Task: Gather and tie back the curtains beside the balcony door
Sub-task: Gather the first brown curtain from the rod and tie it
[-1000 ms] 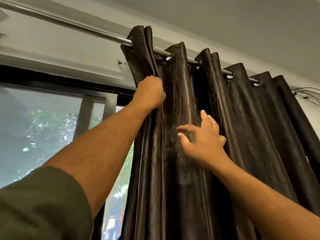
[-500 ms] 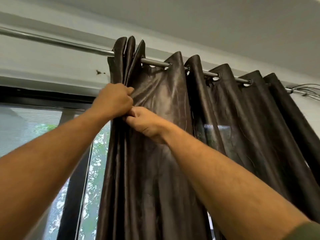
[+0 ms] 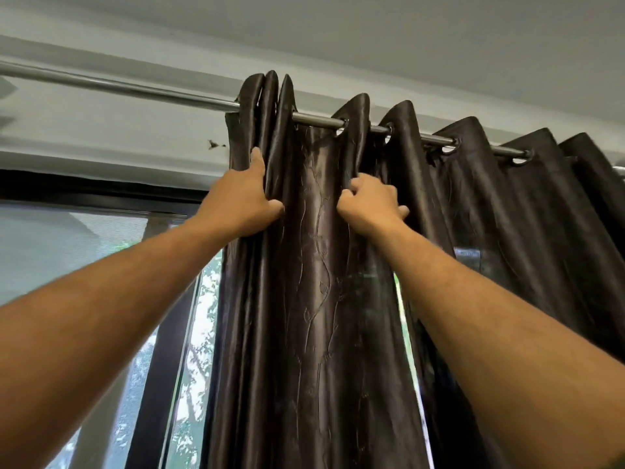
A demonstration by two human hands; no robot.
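Left hand grips bunched curtain folds; right hand pinches the next pleat.

I see bare rod running clear to the left of the bunched curtain, with open wall beneath it. To the right, folds hang close along the rod, leaving only narrow gaps between eyelets. The ceiling sits near above.
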